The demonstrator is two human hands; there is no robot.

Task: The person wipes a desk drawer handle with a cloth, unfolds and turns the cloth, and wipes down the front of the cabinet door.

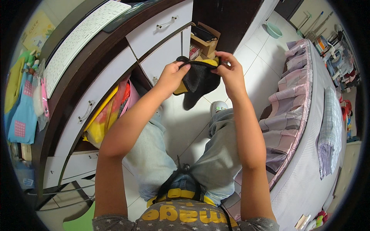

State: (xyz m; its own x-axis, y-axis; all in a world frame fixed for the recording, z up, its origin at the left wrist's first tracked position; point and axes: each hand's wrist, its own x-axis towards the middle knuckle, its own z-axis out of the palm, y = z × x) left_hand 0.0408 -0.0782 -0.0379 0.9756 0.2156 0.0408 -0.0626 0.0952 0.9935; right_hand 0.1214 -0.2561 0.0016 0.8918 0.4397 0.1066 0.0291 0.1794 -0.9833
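A black fabric piece with yellow parts (201, 82) hangs in front of me between my two hands; it could be a small pouch, but its exact kind is unclear. My left hand (174, 75) pinches its upper left corner between thumb and fingers. On the other side, my right hand (230, 70) grips the upper right edge, where yellow shows along the top. A small shiny metallic object (227, 63) is at the right hand's fingers, mostly hidden by them. The lower end of the fabric dangles above the tiled floor.
At left stands a dark-edged desk (95, 43) with white drawers, bearing a white keyboard (86, 37). Bags (107, 115) fill an open compartment. A cardboard box (209, 43) sits ahead. A bed (303, 138) with a ruffled skirt lies at right, holding a folded blanket (330, 132).
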